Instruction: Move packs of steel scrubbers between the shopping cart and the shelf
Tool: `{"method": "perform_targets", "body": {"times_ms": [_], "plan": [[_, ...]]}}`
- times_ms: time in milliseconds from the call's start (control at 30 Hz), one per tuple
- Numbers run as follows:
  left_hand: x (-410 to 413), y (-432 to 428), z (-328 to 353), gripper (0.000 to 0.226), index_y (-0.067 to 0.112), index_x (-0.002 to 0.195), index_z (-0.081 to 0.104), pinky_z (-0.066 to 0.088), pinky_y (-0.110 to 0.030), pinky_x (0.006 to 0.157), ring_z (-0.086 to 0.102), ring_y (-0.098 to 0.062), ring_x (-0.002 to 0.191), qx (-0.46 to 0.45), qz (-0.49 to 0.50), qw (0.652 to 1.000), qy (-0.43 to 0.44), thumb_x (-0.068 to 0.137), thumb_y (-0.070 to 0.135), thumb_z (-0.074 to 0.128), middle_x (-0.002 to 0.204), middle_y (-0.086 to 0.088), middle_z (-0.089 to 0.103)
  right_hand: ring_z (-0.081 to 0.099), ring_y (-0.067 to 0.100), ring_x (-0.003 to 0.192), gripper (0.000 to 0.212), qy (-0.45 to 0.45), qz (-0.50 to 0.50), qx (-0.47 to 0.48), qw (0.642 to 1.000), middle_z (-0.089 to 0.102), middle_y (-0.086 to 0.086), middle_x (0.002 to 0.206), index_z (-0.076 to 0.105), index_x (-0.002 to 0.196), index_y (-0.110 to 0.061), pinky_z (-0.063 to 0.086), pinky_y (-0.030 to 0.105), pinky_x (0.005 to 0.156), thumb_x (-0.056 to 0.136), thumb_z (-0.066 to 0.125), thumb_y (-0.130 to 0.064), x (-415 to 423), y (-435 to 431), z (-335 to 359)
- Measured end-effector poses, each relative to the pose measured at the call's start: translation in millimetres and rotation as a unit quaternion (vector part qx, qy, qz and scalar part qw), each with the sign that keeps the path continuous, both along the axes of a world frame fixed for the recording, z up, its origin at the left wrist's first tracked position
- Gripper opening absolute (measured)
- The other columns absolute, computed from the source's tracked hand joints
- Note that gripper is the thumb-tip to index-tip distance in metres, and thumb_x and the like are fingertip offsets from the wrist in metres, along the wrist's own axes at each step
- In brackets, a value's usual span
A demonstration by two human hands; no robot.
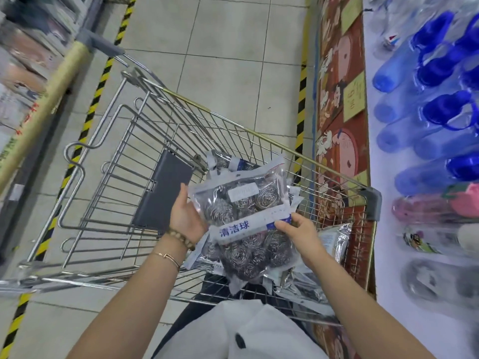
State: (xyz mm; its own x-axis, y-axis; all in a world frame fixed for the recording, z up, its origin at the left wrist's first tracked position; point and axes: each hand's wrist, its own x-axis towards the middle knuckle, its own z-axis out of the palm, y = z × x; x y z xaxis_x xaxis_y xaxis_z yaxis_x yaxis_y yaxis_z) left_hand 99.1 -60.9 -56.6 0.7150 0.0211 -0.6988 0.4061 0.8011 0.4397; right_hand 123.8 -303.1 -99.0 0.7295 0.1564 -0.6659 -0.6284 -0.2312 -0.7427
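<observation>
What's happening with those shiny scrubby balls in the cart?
A person holds a pack of steel scrubbers above the shopping cart, left hand at its side, right hand pinching its label. More packs lie in the cart beneath. A shelf of blue bottles stands to the right.

The cart (233, 128) is open on its left; scrubber packs (303, 281) crowd its right.

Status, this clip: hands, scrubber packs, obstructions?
Gripping held packs: left hand, right hand, above shopping cart. Beneath, spare packs inside it. No obstruction visible.
</observation>
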Motion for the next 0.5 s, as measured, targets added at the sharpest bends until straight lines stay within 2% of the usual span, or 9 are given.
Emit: {"method": "perform_targets", "body": {"times_ms": [33,67,100,133,200,233,333,433,500], "plan": [[-5,-6,-4,0.067,0.006,0.132,0.042,0.046,-0.043,0.093,0.055,-0.029,0.109,0.066,-0.046,0.997,0.011,0.092,0.057,0.024,0.123,-0.009,0.057,0.064,0.015,0.091,0.018,0.000,-0.013,0.002,1.000,0.070,-0.002,0.099,0.066,0.097,-0.022,0.048,0.022,0.075,0.084,0.067,-0.009,-1,1,1],[-10,-13,-7,0.061,0.004,0.135,0.037,0.048,-0.034,0.093,0.052,-0.026,0.112,0.159,-0.126,0.979,0.035,0.095,0.049,0.027,0.127,-0.007,0.052,0.063,0.013,0.089,0.019,0.002,-0.025,0.005,1.000,0.070,-0.002,0.099,0.065,0.100,-0.022,0.047,0.020,0.072,0.085,0.066,-0.009,-2,1,1],[-14,-20,-8,0.050,0.001,0.132,0.039,0.048,-0.022,0.088,0.053,-0.023,0.106,0.242,-0.192,0.949,0.069,0.098,0.037,0.032,0.123,-0.004,0.051,0.062,0.011,0.087,0.021,0.005,-0.037,0.013,0.999,0.069,-0.002,0.100,0.064,0.103,-0.021,0.046,0.018,0.070,0.086,0.064,-0.009,-3,2,2],[-19,-27,-11,0.038,0.002,0.123,0.047,0.048,-0.020,0.085,0.056,-0.021,0.099,0.287,-0.236,0.924,0.092,0.096,0.028,0.040,0.116,-0.003,0.056,0.062,0.009,0.086,0.023,0.009,-0.049,0.022,0.999,0.069,-0.002,0.101,0.062,0.107,-0.020,0.045,0.016,0.069,0.087,0.063,-0.009,-4,2,3],[-29,-39,-18,0.017,0.018,0.104,0.056,0.048,-0.028,0.091,0.059,-0.012,0.093,0.313,-0.284,0.903,0.077,0.087,0.017,0.058,0.103,0.004,0.062,0.062,0.006,0.090,0.024,0.016,-0.063,0.031,0.997,0.068,-0.005,0.102,0.061,0.111,-0.017,0.045,0.015,0.069,0.088,0.060,-0.008,-6,2,3],[-31,-43,-20,0.019,0.022,0.099,0.056,0.047,-0.029,0.093,0.058,-0.005,0.092,0.327,-0.281,0.900,0.067,0.083,0.013,0.063,0.100,0.007,0.062,0.062,0.006,0.091,0.024,0.016,-0.068,0.030,0.997,0.068,-0.007,0.102,0.061,0.111,-0.017,0.045,0.015,0.069,0.089,0.060,-0.009,-7,2,4],[-30,-46,-22,0.019,0.023,0.093,0.057,0.046,-0.015,0.079,0.055,0.005,0.084,0.363,-0.252,0.895,0.066,0.082,0.011,0.066,0.092,0.013,0.062,0.064,0.008,0.092,0.019,0.017,-0.059,0.008,0.998,0.069,-0.004,0.103,0.062,0.106,-0.021,0.049,0.021,0.076,0.089,0.061,-0.012,-10,-2,1],[-30,-45,-26,0.017,0.022,0.094,0.058,0.044,-0.016,0.078,0.056,0.003,0.087,0.348,-0.253,0.900,0.065,0.083,0.011,0.065,0.094,0.010,0.063,0.064,0.013,0.096,0.016,0.022,-0.016,-0.009,1.000,0.069,0.001,0.109,0.063,0.102,-0.024,0.050,0.025,0.084,0.089,0.062,-0.015,-5,-6,-2],[-32,-41,-29,0.019,0.020,0.100,0.059,0.045,-0.025,0.084,0.057,-0.003,0.093,0.336,-0.244,0.906,0.082,0.082,0.015,0.066,0.100,0.005,0.065,0.062,0.011,0.087,0.013,0.024,0.021,-0.023,0.999,0.068,0.003,0.107,0.063,0.105,-0.020,0.046,0.019,0.073,0.093,0.057,-0.020,-1,-7,-3]]}}
